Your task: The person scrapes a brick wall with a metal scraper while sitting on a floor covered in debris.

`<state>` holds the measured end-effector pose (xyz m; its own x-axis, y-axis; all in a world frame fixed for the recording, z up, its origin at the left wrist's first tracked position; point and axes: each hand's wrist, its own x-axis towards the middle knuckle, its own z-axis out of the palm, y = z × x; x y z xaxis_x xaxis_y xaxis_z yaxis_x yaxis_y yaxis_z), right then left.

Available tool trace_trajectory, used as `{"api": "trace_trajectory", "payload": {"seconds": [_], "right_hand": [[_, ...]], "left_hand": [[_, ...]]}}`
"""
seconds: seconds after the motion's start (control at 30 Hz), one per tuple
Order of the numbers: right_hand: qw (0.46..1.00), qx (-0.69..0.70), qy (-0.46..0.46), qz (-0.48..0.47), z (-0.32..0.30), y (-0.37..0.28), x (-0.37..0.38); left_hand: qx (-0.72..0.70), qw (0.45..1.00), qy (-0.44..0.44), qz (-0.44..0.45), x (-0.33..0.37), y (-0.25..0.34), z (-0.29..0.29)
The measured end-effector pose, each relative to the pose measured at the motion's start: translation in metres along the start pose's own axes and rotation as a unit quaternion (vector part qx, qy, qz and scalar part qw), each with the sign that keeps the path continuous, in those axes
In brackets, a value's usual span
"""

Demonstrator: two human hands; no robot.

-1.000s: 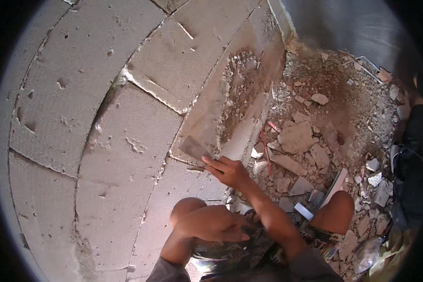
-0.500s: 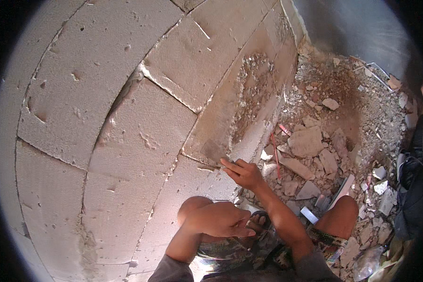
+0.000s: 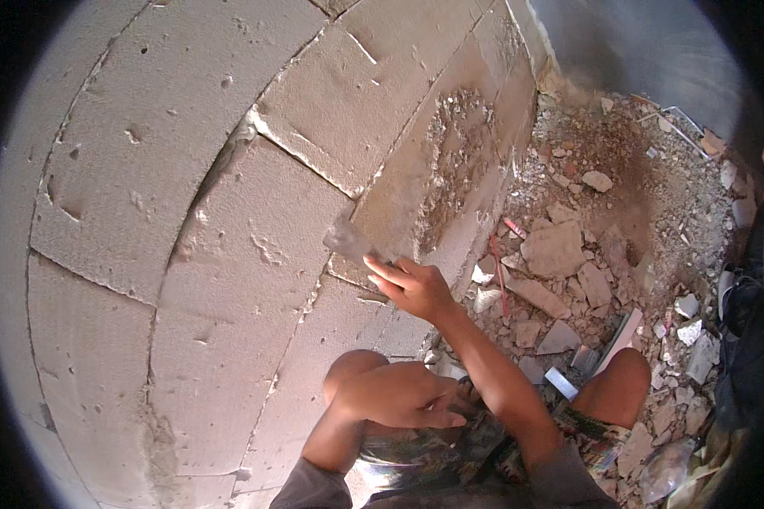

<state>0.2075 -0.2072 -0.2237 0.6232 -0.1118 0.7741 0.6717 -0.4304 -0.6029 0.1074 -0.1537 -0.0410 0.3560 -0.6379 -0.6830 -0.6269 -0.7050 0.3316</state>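
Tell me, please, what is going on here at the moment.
A person is working at a block wall. The right hand grips a flat blade, held at the wall's face to the left of a rough, pitted patch. The left hand rests over the left knee with no tool visible in it. Broken rubble lies on the ground to the right.
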Motion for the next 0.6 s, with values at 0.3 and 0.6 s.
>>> {"api": "trace_trajectory", "payload": {"seconds": [0.3,0.6], "right_hand": [[1.000,0.004,0.013,0.012,-0.007,0.016,-0.030],[1.000,-0.006,0.006,-0.003,-0.005,0.024,-0.030]], "left_hand": [[-0.001,1.000,0.018,0.012,0.002,-0.005,0.004],[-0.010,1.000,-0.004,0.000,0.006,0.005,-0.003]]}}
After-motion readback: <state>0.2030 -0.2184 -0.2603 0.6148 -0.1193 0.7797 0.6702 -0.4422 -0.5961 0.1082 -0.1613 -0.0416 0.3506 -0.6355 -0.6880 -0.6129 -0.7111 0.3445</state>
